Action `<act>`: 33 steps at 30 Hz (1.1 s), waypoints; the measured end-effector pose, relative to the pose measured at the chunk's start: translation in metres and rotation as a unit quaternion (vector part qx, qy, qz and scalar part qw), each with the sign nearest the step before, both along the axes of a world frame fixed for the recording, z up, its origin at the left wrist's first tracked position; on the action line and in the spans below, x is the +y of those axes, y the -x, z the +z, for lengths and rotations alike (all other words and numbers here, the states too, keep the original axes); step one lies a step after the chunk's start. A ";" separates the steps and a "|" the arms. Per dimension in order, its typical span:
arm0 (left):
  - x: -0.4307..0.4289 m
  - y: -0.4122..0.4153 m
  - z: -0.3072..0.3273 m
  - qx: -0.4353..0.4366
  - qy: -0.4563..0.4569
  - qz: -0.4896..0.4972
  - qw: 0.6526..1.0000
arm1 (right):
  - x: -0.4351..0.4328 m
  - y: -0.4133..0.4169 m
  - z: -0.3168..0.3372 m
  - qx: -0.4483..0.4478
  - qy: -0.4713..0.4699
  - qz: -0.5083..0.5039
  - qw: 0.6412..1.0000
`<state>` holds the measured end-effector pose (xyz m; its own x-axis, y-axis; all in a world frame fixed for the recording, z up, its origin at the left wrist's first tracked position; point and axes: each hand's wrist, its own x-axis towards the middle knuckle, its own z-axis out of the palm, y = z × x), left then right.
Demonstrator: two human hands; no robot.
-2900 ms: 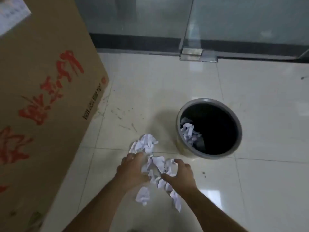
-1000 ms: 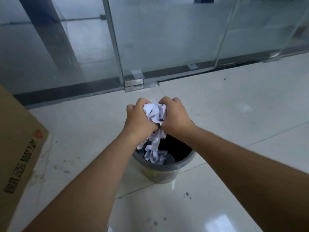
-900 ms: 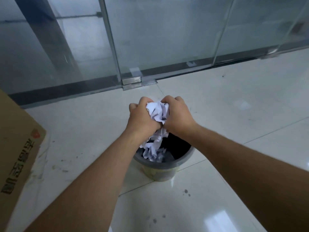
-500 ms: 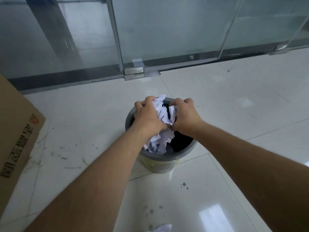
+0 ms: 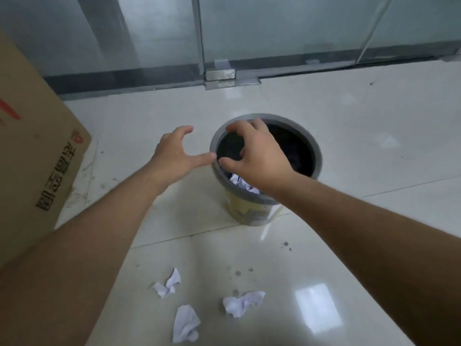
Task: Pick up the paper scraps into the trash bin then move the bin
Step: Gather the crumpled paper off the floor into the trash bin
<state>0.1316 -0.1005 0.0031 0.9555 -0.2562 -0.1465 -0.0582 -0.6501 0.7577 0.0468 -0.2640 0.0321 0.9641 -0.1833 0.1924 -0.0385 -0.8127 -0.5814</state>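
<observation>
A round grey trash bin with a dark inside stands on the tiled floor. Crumpled white paper lies inside it near the front wall. My right hand hovers over the bin's left half, fingers curled apart and empty. My left hand is just left of the rim, fingers spread, thumb close to the rim, holding nothing. Three white paper scraps lie on the floor nearer to me: one at the left, one lowest, one at the right.
A large cardboard box with red and black print stands at the left. Glass panels with a metal floor fitting close off the far side. White glossy tiles with dark specks stretch to the right.
Both hands held a wad of paper over the bin; now it lies in the bin and the hands have come apart, empty. The view tilted down, showing three scraps on the floor.
</observation>
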 end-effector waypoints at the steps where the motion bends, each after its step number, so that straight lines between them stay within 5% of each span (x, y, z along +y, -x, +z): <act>1: 0.021 0.005 -0.011 0.016 -0.022 0.006 1.000 | 0.020 0.004 -0.008 -0.008 -0.006 0.029 1.000; 6: 0.106 0.064 -0.099 0.109 -0.212 -0.055 0.970 | 0.083 0.040 -0.085 0.099 -0.042 0.133 0.985; 12: 0.137 0.153 -0.187 0.198 -0.282 -0.196 0.918 | 0.070 0.120 -0.194 0.358 -0.009 0.059 0.932; 16: 0.127 0.194 -0.212 0.220 -0.360 -0.217 0.880 | 0.064 0.170 -0.224 0.449 -0.040 0.024 0.892; 20: 0.109 0.222 -0.222 0.172 -0.377 -0.220 0.883 | 0.075 0.193 -0.242 0.450 0.007 -0.003 0.893; 27: 0.070 0.236 -0.226 0.213 -0.165 -0.139 0.953 | 0.113 0.186 -0.262 0.420 -0.061 0.029 0.905; 33: 0.063 0.195 -0.197 0.158 -0.129 -0.082 0.976 | 0.104 0.142 -0.231 0.341 -0.110 -0.003 0.934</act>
